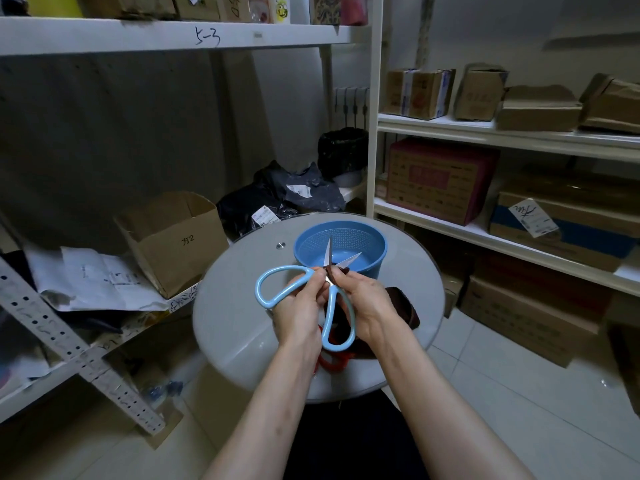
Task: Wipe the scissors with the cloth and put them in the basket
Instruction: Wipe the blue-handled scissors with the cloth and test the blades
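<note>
Light-blue-handled scissors [277, 276] are held above the round table, blades spread apart and pointing away over the blue basket [372, 242]. My left hand [298, 308] grips the left handle loop near the pivot. My right hand [362, 301] pinches a dark brown cloth [403, 306] against the blades at the pivot; most of the cloth hangs down behind that hand. The second handle loop hangs down between my two hands. The basket stands at the table's far side with nothing visible inside it.
The round grey glass table [235, 306] stands between white shelves. A red object [332, 362] lies on the table under my hands. An open cardboard box [173, 237] and papers sit on the left shelf; more boxes [440, 178] fill the right shelves.
</note>
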